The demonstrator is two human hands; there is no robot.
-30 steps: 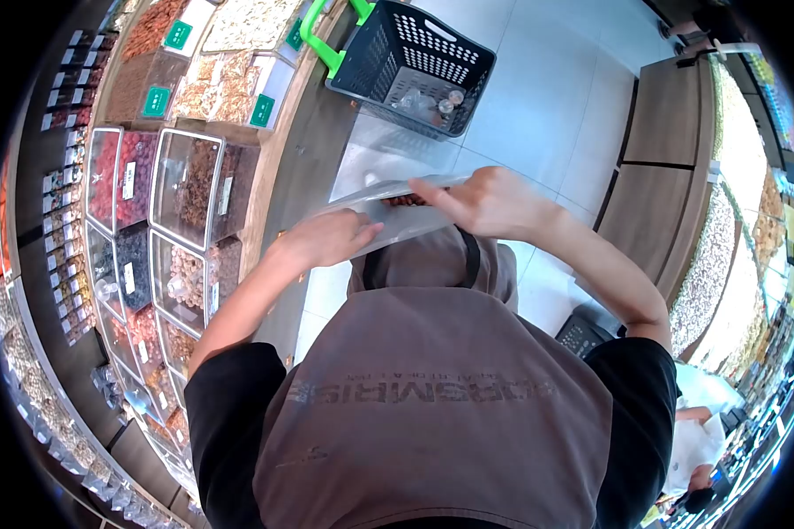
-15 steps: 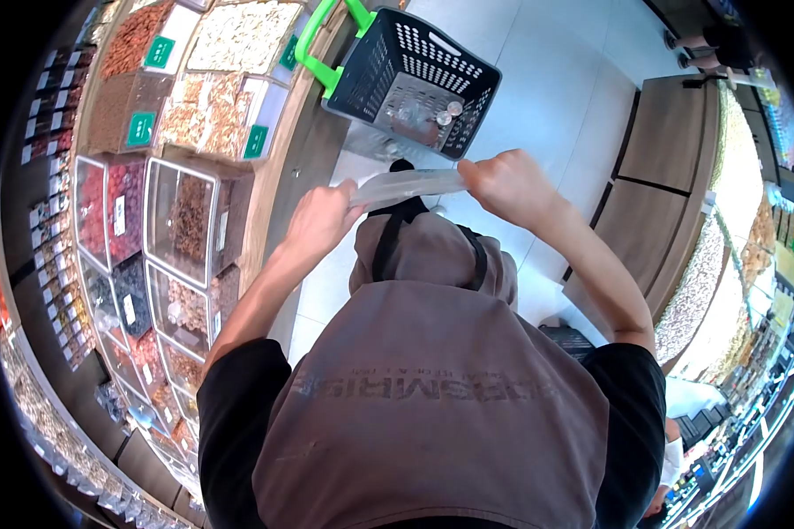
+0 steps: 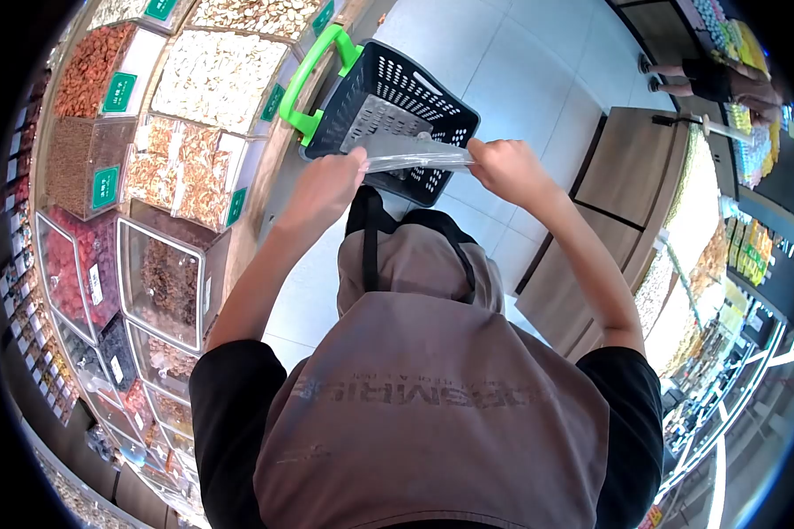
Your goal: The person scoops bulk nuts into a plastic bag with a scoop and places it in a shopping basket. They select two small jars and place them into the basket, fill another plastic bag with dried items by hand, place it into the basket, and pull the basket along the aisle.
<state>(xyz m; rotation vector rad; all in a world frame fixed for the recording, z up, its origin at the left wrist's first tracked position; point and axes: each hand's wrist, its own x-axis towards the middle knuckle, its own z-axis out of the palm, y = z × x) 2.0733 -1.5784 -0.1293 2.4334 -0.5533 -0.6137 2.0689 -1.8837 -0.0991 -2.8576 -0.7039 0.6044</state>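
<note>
A clear plastic bag [image 3: 419, 156] is stretched between my two hands, its top edge pulled nearly straight. My left hand [image 3: 328, 185] pinches the bag's left end, fingers closed. At the other end, the closed fingers of my right hand [image 3: 505, 167] grip the bag. What the bag holds cannot be made out. Beyond and partly behind it stands a dark basket [image 3: 454, 123] with a bright green handle [image 3: 313, 84]; the bag hides part of its inside.
Bins of dried goods [image 3: 220, 79] and lidded clear boxes [image 3: 161, 273] line the left side. Wooden cabinets [image 3: 626, 167] with bulk goods on top stand at right. Another person [image 3: 710, 81] is at the upper right. Pale floor tiles [image 3: 520, 53] lie between.
Both hands have risen slightly with the bag, which now overlaps the basket. The bag's mouth, spread apart a second ago, is now drawn flat. The view has shifted along the aisle.
</note>
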